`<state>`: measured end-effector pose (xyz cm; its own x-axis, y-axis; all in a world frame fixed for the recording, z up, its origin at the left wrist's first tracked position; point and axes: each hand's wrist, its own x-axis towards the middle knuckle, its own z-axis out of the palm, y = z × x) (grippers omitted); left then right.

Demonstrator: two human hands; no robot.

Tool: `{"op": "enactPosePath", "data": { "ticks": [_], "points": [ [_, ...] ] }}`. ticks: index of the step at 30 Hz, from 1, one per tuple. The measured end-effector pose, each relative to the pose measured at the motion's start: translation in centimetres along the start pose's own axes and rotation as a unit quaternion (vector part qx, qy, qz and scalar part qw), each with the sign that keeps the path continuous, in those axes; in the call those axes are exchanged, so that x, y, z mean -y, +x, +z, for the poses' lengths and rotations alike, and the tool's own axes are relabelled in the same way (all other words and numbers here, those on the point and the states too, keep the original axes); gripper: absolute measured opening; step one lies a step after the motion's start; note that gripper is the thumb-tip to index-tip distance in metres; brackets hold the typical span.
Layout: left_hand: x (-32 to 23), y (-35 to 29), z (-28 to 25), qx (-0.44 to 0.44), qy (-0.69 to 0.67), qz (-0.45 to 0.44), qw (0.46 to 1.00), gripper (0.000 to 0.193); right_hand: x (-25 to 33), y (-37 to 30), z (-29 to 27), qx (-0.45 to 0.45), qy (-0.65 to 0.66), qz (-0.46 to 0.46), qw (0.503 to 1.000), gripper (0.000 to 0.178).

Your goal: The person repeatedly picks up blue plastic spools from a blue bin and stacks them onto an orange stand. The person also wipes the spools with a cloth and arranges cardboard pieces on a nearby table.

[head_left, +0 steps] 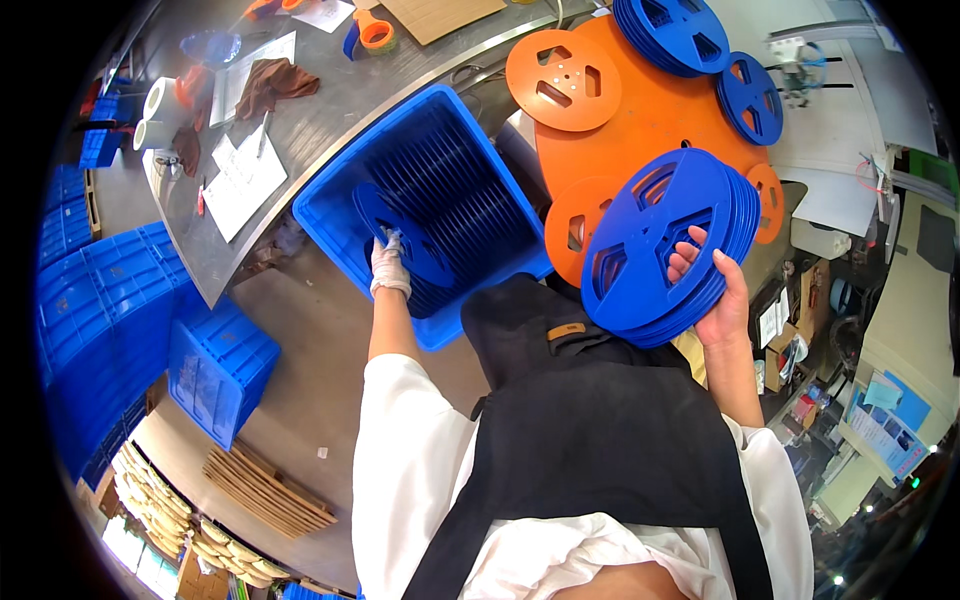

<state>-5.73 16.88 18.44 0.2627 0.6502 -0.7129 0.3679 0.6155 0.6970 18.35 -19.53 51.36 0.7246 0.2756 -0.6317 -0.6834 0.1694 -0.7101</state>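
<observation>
My left hand (391, 266), in a white glove, reaches into a blue plastic bin (318, 190). Its fingers are closed at the middle of a blue reel flange (376, 203), which leans inside the bin. Many more dark blue reel flanges (470, 190) stand on edge in rows there. On the other side, my bare right hand (722, 290) grips a thick stack of blue reel flanges (650, 205) by its edge. The fingers come through a cut-out, with the thumb at the rim. This stack is tilted in front of an orange round plate (640, 125).
Orange reels (525, 70) and two further sets of blue reels (700, 50) (750, 98) rest on or around the orange plate. A metal workbench (340, 90) at the upper left carries papers, a brown cloth (275, 85) and a tape dispenser (375, 35). Blue crates (110, 300) are stacked left.
</observation>
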Motion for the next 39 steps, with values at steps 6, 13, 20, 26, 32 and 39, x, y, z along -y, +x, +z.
{"op": "enactPosePath", "data": {
  "ticks": [6, 13, 20, 26, 32, 39],
  "points": [
    [-2.0, -2.8, -1.2, -0.096, 0.246, -0.023, 0.964, 0.084, -0.5, -0.4, -0.5, 0.029, 0.027, -0.014, 0.999, 0.046],
    [-1.2, -11.8, -5.1, -0.058, 0.329, 0.14, 0.932, 0.073, 0.7, -0.7, -0.8, 0.209, 0.201, -0.006, 0.957, 0.054],
    [-9.7, -24.2, -0.6, 0.157, 0.481, 0.592, 0.628, 0.074, -0.3, -0.8, -0.4, 0.372, 0.248, 0.056, 0.893, 0.055],
    [-11.9, -28.3, 0.3, 0.191, 0.438, 0.705, 0.524, 0.049, -1.4, -1.6, 2.7, 0.456, 0.266, 0.094, 0.844, 0.054],
    [-12.0, -29.7, -1.8, 0.219, 0.451, 0.68, 0.536, 0.039, -1.6, -2.5, 5.0, 0.458, 0.233, 0.1, 0.852, 0.057],
    [-7.8, -30.0, -6.1, 0.27, 0.109, 0.374, 0.88, 0.031, -1.6, -3.9, 9.5, 0.307, -0.084, 0.012, 0.948, 0.056]
  ]
}}
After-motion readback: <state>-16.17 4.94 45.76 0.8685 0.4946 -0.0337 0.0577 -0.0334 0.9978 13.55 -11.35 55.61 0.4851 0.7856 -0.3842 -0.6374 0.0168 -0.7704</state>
